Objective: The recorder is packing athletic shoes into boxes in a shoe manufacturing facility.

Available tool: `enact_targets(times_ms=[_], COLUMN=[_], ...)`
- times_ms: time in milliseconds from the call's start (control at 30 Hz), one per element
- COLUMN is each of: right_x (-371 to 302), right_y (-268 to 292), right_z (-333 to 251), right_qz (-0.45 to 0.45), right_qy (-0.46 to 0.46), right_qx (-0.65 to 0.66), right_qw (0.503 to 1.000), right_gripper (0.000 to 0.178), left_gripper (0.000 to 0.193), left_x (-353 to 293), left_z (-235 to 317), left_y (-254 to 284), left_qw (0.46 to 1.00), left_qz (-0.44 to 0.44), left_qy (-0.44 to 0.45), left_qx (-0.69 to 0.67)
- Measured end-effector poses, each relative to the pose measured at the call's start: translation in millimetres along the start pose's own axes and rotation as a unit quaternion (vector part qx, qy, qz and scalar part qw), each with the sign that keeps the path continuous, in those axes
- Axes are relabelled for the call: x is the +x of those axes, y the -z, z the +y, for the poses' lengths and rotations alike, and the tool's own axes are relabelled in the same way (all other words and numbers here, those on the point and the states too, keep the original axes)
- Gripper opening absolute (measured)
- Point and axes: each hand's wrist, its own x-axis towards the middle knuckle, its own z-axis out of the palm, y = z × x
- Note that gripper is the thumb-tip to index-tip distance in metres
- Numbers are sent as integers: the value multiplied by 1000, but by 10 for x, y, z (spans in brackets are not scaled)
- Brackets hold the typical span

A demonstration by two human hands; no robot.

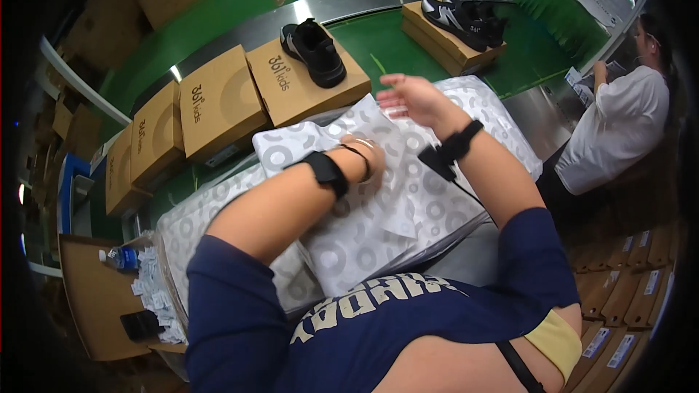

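Observation:
White tissue paper printed with grey rings and dashes (364, 236) lies in a layered pile in front of me. My left hand (370, 159) is over the top sheet, its fingers blurred and partly hidden by paper. Farther right, my right hand (419, 102) reaches across the pile with its fingers stretched out, close to a lifted corner of the sheet. Just beyond the paper, a black shoe (317, 51) rests on a brown shoe box (280, 98).
More brown shoe boxes (222, 102) line the left of the green conveyor (368, 36). Black and grey shoes (466, 22) top a box (437, 44) at far right. A carton (87, 298) with paper slips and a bottle stands left. A person (615, 124) works at right, beside stacked boxes (619, 298).

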Motion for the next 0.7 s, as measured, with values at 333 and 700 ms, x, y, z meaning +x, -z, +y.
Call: enact_targets(times_ms=[333,700], right_x=[1591,-602], right_y=[-525,-16], right_z=[-24,-756], right_qz=[91,-120], right_qy=[313,43], right_qx=[-356,4], right_qw=[876,992], right_gripper=[65,34], left_gripper=[104,106], left_x=[101,76], left_z=[587,510], left_y=[78,-20], left_qw=[999,997], left_qz=[29,79], left_qy=[28,16], left_qx=[-26,-19])
